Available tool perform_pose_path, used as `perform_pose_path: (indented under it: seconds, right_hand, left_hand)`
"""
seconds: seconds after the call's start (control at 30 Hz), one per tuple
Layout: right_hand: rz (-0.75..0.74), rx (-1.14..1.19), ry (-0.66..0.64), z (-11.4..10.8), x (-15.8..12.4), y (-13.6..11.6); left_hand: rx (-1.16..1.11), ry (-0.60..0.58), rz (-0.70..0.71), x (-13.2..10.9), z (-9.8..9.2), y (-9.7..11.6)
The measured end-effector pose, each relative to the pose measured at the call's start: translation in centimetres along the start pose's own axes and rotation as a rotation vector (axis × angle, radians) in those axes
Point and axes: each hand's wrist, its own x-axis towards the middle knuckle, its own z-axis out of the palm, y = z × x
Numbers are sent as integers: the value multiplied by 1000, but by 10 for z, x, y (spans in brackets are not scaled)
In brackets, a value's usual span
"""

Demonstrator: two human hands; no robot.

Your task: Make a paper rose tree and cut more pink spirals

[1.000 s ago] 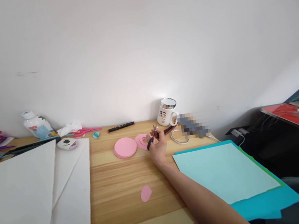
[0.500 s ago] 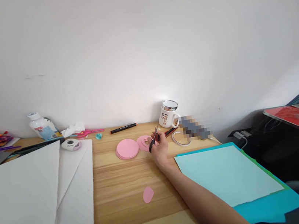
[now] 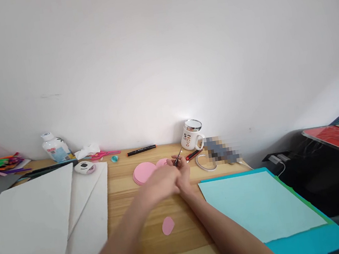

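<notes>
In my right hand (image 3: 183, 174) is a pair of small dark-handled scissors (image 3: 178, 157), their blades pointing up toward the mug. My left hand (image 3: 162, 182) reaches across from the left and meets the right hand at the scissors; motion smears it and its fingers are mostly hidden. Behind the left hand lies a stack of pink paper circles (image 3: 143, 171). Another pink paper piece (image 3: 162, 162) shows partly beside the stack, covered by my hands. Closer to me, a pink petal-shaped paper cutout (image 3: 168, 225) rests on the wooden table (image 3: 156, 246).
A white mug (image 3: 191, 135) stands by the wall, near a red-and-black marker (image 3: 193, 155) and a roll of tape (image 3: 205, 162). White boards (image 3: 29, 230) cover the left side; light-blue sheets (image 3: 262, 206) lie at right. A black marker (image 3: 141, 150) and pink scissors (image 3: 105, 154) are at the back.
My left hand has come into view from the lower left and joined the right hand at the scissors. The right hand stays in nearly the same place; the view has shifted slightly.
</notes>
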Motion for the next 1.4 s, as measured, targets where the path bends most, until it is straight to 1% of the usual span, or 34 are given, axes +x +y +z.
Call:
perform_pose_path:
  seconds: [0.07, 0.1, 0.13, 0.2, 0.27, 0.37, 0.5, 0.63, 0.83, 0.97, 1.17, 1.27, 1.4]
  right_hand:
    - [34, 23, -11, 1, 0, 0]
    - [51, 31, -18, 1, 0, 0]
    - [67, 40, -24, 2, 0, 0]
    - [96, 52, -35, 2, -1, 0]
    - [118, 58, -40, 3, -1, -1]
    - [136, 59, -41, 3, -2, -3]
    - [145, 51, -42, 2, -4, -8]
    - [158, 40, -53, 4, -7, -13]
    - [177, 50, -88, 8, -10, -16]
    - [178, 54, -98, 7, -10, -16]
    - [159, 45, -102, 6, -10, -15]
    - [147, 43, -135, 6, -10, -12]
    - [135, 51, -185, 6, -11, -8]
  left_hand:
    - [79, 146, -108, -10, -17, -30]
    - [109, 212, -140, -15, -21, -43]
    - [129, 254, -161, -20, -22, -54]
    - [140, 297, -165, -27, -18, -72]
    - [127, 312, -130, -31, -11, -84]
    - [84, 345, -86, -30, -2, -97]
    - [-7, 386, -63, -27, -3, -110]
    - [-94, 420, -56, -28, -3, -116]
    - [-223, 512, -43, -30, 3, -118]
    - [-235, 511, -49, -30, 3, -119]
    - [-256, 496, -31, -32, -2, -114]
    - [-276, 526, -57, -32, -3, -110]
    - [-332, 594, -117, -32, -4, -105]
